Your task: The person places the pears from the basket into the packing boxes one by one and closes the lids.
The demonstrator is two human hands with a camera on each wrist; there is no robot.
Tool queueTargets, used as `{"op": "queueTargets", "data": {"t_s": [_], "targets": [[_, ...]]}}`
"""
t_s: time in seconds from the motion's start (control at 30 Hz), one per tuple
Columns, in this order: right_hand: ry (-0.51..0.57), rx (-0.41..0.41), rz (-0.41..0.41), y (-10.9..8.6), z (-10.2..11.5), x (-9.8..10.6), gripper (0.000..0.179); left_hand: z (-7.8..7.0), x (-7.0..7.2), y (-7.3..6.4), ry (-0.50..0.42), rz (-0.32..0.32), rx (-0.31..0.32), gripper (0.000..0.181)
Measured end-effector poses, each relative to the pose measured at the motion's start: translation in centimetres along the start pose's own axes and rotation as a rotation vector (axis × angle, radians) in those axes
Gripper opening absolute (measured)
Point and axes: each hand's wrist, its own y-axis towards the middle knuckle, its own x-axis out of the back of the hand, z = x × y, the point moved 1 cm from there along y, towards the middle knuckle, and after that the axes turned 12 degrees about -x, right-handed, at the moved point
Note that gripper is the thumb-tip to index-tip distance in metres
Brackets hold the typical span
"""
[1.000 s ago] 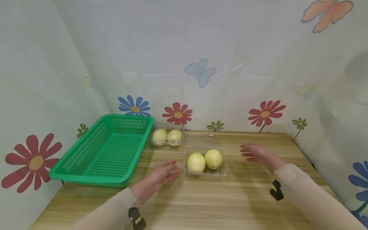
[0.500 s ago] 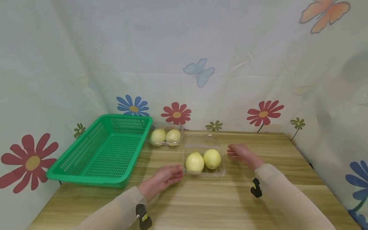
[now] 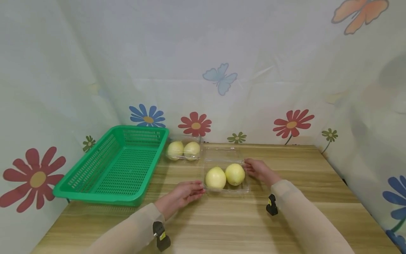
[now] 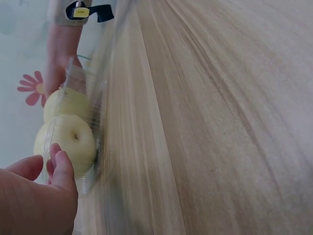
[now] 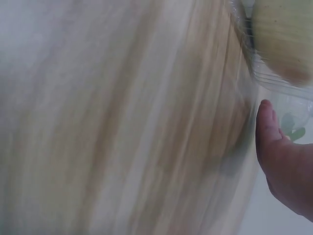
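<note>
An opened clear plastic clamshell box point(image 3: 226, 190) lies on the wooden table, its lid point(image 3: 222, 154) folded back toward the wall. Two round pale-yellow pears point(image 3: 216, 179) sit side by side in its base. My left hand point(image 3: 183, 194) is at the box's left front corner, fingers fairly straight, thumb apart from them in the left wrist view. At the right side is my right hand point(image 3: 259, 170), fingers extended alongside the box wall; the right wrist view shows its fingertips just short of the plastic. Whether the left fingertips touch the box I cannot tell.
Behind and to the left stands a second clear box point(image 3: 184, 157) with two pears point(image 3: 191, 150) inside. A green perforated basket point(image 3: 127, 169) occupies the table's left side. A flower-printed white curtain point(image 3: 253, 98) surrounds the table point(image 3: 215, 225).
My right hand has moved left, up to the right side of the box. The left hand has shifted slightly right, to the box's left edge. Box and pears have stayed in place.
</note>
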Motion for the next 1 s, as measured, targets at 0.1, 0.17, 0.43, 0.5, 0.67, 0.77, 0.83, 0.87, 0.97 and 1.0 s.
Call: {"op": "queueTargets", "data": {"t_s": [0.1,0.17,0.43,0.5,0.67,0.77,0.83,0.87,0.97,1.0], "targets": [[0.041,-0.006,0.005,0.6,-0.2,-0.2,0.052,0.1,-0.1,0.2,-0.002,0.001,0.003,0.044],[0.069,-0.003,0.002,0.9,-0.2,-0.4,0.043,0.1,-0.1,0.3,-0.006,0.008,0.002,0.044],[0.083,0.041,-0.011,1.6,-0.4,-0.3,0.015,-0.1,-0.2,0.5,-0.009,0.026,0.000,0.043],[0.081,0.086,0.007,3.0,-1.0,0.3,0.013,-0.1,-0.2,0.5,-0.007,0.025,0.000,0.042],[0.057,0.111,-0.051,2.9,-1.1,0.0,0.025,0.0,-0.1,0.6,0.000,0.018,0.004,0.042],[0.044,0.109,-0.096,3.1,-1.2,-0.1,0.031,0.1,-0.1,0.6,0.001,0.013,0.001,0.042],[0.058,0.124,-0.086,4.8,-1.8,0.6,0.030,0.0,-0.1,0.6,0.001,0.011,0.000,0.041],[0.074,0.139,-0.066,6.4,-2.5,1.4,0.025,0.1,-0.1,0.6,0.001,0.010,0.001,0.041],[0.133,0.196,0.006,11.5,-4.5,3.9,0.016,0.0,-0.1,0.6,0.004,0.013,0.006,0.041],[0.136,0.173,-0.031,11.9,-4.5,3.9,0.018,0.0,0.0,0.6,0.005,0.015,0.007,0.041]]}}
